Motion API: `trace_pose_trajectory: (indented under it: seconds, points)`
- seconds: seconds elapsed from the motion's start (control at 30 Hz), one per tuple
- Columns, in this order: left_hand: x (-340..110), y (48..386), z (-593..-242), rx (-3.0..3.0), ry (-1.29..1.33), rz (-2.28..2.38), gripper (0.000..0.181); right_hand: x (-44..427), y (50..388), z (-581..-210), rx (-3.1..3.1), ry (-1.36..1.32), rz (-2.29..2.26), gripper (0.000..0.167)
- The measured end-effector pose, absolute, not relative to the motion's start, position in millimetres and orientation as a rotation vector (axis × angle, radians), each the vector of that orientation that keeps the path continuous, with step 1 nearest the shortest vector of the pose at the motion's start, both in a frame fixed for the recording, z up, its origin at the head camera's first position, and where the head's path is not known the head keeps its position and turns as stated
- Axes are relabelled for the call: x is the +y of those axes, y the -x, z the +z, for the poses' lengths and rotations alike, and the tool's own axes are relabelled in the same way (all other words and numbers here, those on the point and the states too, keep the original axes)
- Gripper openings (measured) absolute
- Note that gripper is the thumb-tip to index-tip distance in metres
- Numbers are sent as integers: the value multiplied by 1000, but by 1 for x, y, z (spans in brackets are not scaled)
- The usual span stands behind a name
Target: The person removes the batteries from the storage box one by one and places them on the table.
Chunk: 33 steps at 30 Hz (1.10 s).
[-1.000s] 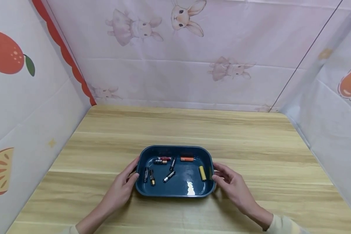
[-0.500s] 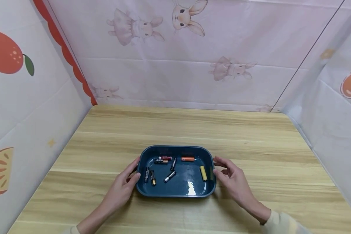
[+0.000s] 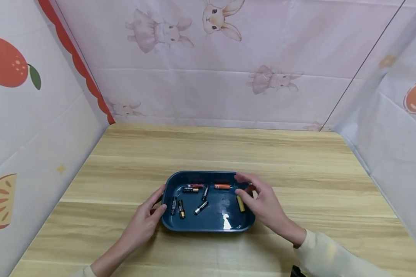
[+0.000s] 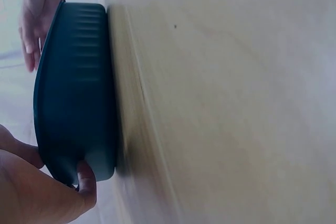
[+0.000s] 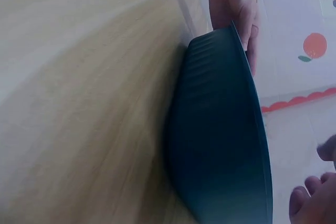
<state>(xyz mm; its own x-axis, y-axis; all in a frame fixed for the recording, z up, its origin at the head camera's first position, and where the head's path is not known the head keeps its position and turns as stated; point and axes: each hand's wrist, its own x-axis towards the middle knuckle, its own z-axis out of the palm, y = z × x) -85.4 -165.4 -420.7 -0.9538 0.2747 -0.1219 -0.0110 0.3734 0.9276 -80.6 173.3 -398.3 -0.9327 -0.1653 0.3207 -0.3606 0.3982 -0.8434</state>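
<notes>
A dark blue rectangular tray (image 3: 213, 231) lies on the table with several batteries in it. My left hand (image 3: 143, 221) grips its left end, seen also in the left wrist view (image 4: 42, 187). Over the tray's right end hovers my right hand (image 3: 263, 200), its thumb and fingers apart, holding nothing. Nearest to it is a yellow battery (image 3: 240, 204), partly covered by the thumb. An orange battery (image 3: 222, 186) lies at the back. Toward the left are a red battery (image 3: 196, 186), a silver-and-black battery (image 3: 201, 207) and a black-and-gold battery (image 3: 182, 209).
The wooden table (image 3: 208, 150) extends around the tray on all sides. A pink rabbit-print cloth (image 3: 208, 96) hangs behind it, and fruit-print cloths stand at left and right. Part of a black object (image 3: 296, 271) shows under the right sleeve.
My right hand has let go of the tray's right rim and moved up and left over that end. The left hand and the batteries stay where they were.
</notes>
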Motion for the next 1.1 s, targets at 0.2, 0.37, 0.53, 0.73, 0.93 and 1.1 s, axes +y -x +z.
trace_pose_trajectory:
  seconds: [0.2, 0.37, 0.53, 0.73, 0.93, 1.1]
  points:
    - [-166, 85, -421, 2375, -228, 1610, 59, 150, 90, -398, -2571, -729, 1467, 37]
    - [-166, 84, -421, 2378, -228, 1616, 59, 134, 99, -403, -2637, -821, 1494, 35]
    - [-167, 83, -419, 2376, -241, 1634, 59, 125, 107, -406, -2761, -798, 1488, 33]
    - [-167, 84, -418, 2371, -259, 1657, 58, 118, 116, -414, -2838, -844, 1436, 29]
    - [-167, 84, -420, 2376, -270, 1652, 58, 114, 121, -423, -2898, -868, 1383, 24]
    - [-166, 84, -423, 2398, -263, 1636, 58, 111, 121, -425, -2934, -892, 1335, 23]
